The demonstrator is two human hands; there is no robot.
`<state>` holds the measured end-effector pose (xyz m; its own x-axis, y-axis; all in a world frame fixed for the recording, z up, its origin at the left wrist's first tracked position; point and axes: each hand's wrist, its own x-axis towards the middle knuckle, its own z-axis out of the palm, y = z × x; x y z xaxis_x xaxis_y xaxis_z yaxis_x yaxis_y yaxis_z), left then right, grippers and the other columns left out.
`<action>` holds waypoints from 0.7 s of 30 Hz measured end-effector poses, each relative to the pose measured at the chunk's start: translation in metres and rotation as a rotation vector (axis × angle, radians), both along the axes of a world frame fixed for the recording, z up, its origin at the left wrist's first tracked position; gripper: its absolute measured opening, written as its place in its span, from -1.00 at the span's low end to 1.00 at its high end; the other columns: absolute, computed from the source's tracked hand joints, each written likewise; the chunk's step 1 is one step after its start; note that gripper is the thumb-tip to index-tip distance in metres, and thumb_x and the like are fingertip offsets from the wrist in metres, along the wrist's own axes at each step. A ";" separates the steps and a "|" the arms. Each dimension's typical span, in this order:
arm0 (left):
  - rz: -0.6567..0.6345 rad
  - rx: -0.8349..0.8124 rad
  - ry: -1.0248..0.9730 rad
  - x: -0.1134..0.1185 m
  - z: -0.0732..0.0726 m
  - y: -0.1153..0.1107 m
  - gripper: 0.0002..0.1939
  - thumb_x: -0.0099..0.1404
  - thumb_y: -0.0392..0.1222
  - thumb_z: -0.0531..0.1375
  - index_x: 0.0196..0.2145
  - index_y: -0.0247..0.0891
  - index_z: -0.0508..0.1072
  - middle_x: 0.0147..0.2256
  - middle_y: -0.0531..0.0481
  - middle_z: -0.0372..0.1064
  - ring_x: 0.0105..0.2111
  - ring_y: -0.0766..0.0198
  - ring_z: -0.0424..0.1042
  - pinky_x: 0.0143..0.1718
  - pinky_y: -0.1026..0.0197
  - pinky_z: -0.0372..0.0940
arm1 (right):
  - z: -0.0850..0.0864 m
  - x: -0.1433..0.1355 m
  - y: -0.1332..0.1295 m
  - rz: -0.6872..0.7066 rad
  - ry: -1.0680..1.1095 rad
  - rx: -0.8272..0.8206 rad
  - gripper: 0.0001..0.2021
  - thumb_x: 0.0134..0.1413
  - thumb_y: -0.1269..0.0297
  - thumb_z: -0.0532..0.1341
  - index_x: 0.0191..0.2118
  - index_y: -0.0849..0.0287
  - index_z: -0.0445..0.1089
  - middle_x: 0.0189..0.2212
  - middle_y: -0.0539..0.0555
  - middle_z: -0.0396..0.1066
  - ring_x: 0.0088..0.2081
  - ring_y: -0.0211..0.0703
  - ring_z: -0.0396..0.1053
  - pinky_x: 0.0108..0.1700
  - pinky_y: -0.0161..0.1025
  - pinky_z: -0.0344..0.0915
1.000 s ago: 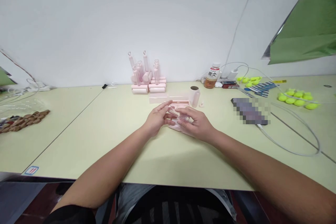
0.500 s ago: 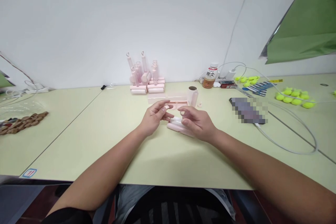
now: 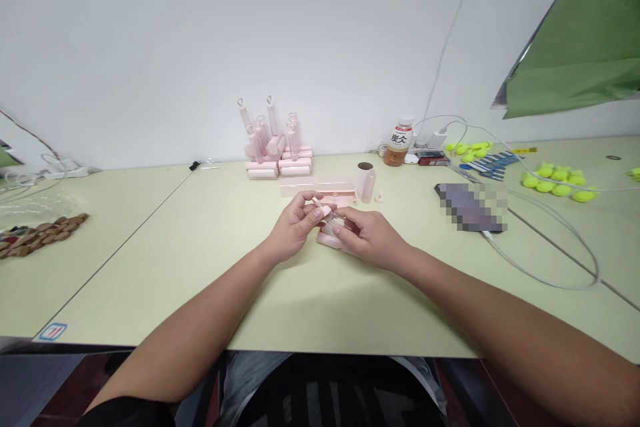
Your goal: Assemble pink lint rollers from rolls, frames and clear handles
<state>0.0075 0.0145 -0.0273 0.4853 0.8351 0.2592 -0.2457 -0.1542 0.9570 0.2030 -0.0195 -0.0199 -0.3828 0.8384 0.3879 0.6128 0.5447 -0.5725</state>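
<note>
My left hand (image 3: 294, 228) pinches a small pale pink plastic piece (image 3: 326, 211) between thumb and fingers. Against it, my right hand (image 3: 374, 240) grips a clear plastic tube (image 3: 339, 219), and the two parts meet or nearly meet. Fingers hide much of both. Below my right hand lies a pink lint roller (image 3: 326, 239) on the table, partly covered. Just beyond my hands is an open pink case (image 3: 347, 198). A roll with a brown core (image 3: 365, 177), a pink translucent tube (image 3: 369, 185) and a tiny pink part (image 3: 379, 197) stand behind my right hand.
Several pink lint rollers with heart-loop handles (image 3: 270, 147) stand by the wall. On the right are a drink bottle (image 3: 399, 143), a phone (image 3: 467, 208) with its white cable (image 3: 540, 283), and bright yellow pieces (image 3: 560, 180). Brown pieces (image 3: 47, 235) lie far left.
My hands have come together from apart. The small pink piece in my left hand now meets or nearly meets the clear tube in my right.
</note>
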 end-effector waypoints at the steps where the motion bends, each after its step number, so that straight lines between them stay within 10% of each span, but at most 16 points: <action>1: 0.006 0.011 0.016 0.000 -0.001 0.000 -0.57 0.24 0.07 0.29 -0.09 -0.21 0.26 -0.23 -0.08 0.53 -0.23 0.22 0.48 -0.09 0.10 0.30 | 0.001 0.000 0.000 -0.004 -0.002 0.002 -0.71 0.21 0.16 0.12 -0.07 0.18 0.44 -0.53 -0.03 0.36 -0.51 -0.25 0.25 -0.41 -0.31 0.13; 14: 0.002 0.488 0.811 -0.029 0.013 0.004 -0.66 0.38 0.08 0.07 -0.16 -0.20 0.47 -0.31 0.03 0.47 -0.34 0.28 0.40 -0.30 0.26 0.23 | 0.010 0.012 0.004 0.113 -0.203 -0.057 -0.72 0.22 0.05 0.16 -0.30 0.16 0.44 -0.53 -0.04 0.35 -0.49 -0.28 0.23 -0.44 -0.32 0.02; 21: -0.022 0.547 0.879 -0.027 0.011 0.005 -0.58 0.40 0.11 0.02 -0.36 -0.25 0.46 -0.45 0.03 0.38 -0.45 0.30 0.30 -0.40 0.28 0.13 | 0.009 0.014 0.005 0.161 -0.267 0.040 -0.73 0.27 0.10 0.12 -0.22 0.16 0.47 -0.43 0.06 0.47 -0.43 -0.21 0.32 -0.40 -0.29 0.07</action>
